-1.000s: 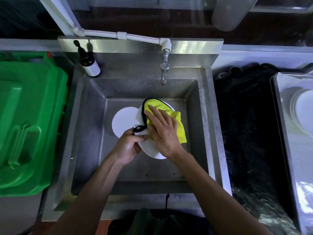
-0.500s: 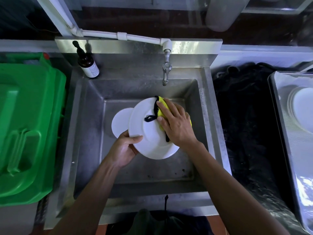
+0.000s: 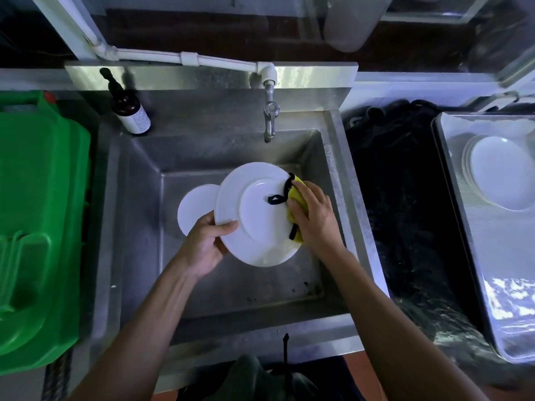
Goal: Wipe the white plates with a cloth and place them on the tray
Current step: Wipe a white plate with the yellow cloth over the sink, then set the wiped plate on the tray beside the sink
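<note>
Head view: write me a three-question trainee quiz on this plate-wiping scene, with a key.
1. True or false: the left hand holds the plate by its rim.
2. Which colour is the cloth under the right hand? A) red B) yellow C) blue
3. Where do plates already stand on the tray: left or right of the sink?

Key
1. True: thumb on top, fingers underneath.
2. B, yellow with black trim.
3. Right: white plates lie stacked there, and a second plate waits in the sink.
</note>
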`<action>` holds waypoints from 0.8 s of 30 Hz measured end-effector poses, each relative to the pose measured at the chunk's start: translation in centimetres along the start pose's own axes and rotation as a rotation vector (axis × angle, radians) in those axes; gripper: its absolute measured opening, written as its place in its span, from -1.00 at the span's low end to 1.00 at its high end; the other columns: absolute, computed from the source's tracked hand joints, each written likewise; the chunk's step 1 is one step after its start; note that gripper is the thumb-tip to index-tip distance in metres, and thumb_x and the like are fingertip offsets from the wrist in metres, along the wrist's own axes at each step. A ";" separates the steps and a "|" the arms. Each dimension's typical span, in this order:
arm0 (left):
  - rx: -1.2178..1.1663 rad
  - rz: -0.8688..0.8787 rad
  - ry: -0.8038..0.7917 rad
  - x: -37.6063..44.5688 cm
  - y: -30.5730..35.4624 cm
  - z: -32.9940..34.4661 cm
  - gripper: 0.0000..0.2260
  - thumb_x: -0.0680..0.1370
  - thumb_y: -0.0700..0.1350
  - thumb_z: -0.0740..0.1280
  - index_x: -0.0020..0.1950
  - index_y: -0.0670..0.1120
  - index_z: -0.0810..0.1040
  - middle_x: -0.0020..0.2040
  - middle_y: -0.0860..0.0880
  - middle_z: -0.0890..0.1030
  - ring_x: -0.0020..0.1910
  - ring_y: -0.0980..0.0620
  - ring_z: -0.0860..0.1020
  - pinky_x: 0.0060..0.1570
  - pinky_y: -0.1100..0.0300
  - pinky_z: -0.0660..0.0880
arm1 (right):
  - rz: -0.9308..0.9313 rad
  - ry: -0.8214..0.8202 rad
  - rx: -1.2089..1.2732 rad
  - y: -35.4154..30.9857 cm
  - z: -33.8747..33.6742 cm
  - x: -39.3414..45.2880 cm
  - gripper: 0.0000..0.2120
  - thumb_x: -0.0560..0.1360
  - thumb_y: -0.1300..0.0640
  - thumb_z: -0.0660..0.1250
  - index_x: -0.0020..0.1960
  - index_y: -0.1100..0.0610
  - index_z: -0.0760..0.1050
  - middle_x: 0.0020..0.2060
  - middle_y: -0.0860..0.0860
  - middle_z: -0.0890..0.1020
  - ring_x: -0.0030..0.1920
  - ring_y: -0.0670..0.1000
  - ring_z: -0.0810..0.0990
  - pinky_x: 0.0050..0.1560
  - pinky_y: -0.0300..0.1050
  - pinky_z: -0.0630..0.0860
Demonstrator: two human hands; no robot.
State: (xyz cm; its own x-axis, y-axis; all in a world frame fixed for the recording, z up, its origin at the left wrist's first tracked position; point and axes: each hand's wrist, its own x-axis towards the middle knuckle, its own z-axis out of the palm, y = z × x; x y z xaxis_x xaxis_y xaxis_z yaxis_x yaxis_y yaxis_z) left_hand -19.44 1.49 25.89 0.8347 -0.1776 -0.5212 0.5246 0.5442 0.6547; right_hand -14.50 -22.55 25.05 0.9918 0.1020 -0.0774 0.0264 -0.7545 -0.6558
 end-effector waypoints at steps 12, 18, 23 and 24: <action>0.716 0.169 0.058 4.0 0.8 8.4 -0.85 0.49 -0.08 0.41 0.05 -0.02 0.65 -0.03 0.01 0.73 0.03 -0.09 0.67 0.01 -0.03 0.56 | 0.036 0.092 -0.127 3.9 -7.6 -2.7 -0.59 0.64 -0.02 0.27 0.47 -0.04 0.39 0.41 -0.07 0.42 0.27 0.14 0.40 0.14 0.12 0.50; 1.172 0.362 0.046 6.7 -1.1 14.8 -0.91 0.60 -0.17 0.32 -0.05 -0.18 0.53 -0.22 -0.09 0.54 -0.24 -0.02 0.47 -0.22 0.09 0.34 | 0.066 0.135 -0.168 7.3 -13.6 -5.2 -0.58 0.65 -0.07 0.23 0.49 -0.08 0.35 0.45 -0.12 0.36 0.31 0.12 0.37 0.08 0.14 0.54; 1.439 0.564 -0.001 7.9 -3.5 22.1 -0.89 0.61 -0.21 0.30 -0.11 -0.17 0.47 -0.39 0.06 0.37 -0.45 0.09 0.34 -0.41 0.11 0.20 | 0.064 0.223 -0.148 11.8 -19.0 -7.6 -0.58 0.64 -0.06 0.26 0.48 -0.06 0.39 0.45 -0.10 0.39 0.31 0.14 0.40 0.13 0.13 0.52; 1.494 0.602 -0.029 8.1 -4.1 23.7 -0.97 0.62 -0.21 0.30 0.00 -0.14 0.53 -0.42 0.09 0.38 -0.48 0.11 0.36 -0.47 0.14 0.22 | 0.065 0.238 -0.147 12.9 -20.1 -8.1 -0.58 0.64 -0.06 0.26 0.48 -0.05 0.39 0.45 -0.09 0.39 0.31 0.15 0.40 0.14 0.12 0.51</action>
State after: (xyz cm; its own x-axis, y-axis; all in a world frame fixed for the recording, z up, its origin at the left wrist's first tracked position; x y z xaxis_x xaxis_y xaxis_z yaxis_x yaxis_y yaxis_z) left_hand -10.85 -21.60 31.93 0.9632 -0.2687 -0.0048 -0.1937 -0.7064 0.6807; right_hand -19.65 -46.11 32.33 0.9930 -0.0918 0.0740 -0.0378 -0.8421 -0.5380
